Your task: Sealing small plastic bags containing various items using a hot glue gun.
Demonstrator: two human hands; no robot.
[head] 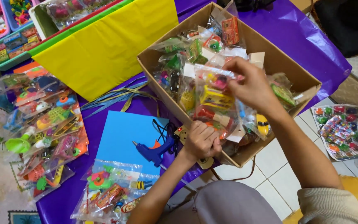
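Now my left hand [201,141] grips the bottom of a clear crinkly plastic bag of small toys [212,101], and my right hand [249,85] pinches its top, over the brown cardboard box [270,62]. It feels light, soft and slippery, I think, so holding both ends works best.

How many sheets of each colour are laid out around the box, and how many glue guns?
Yellow sheet: 1
Blue sheet: 1
Purple sheet: 1
Blue glue gun: 1
Total: 4
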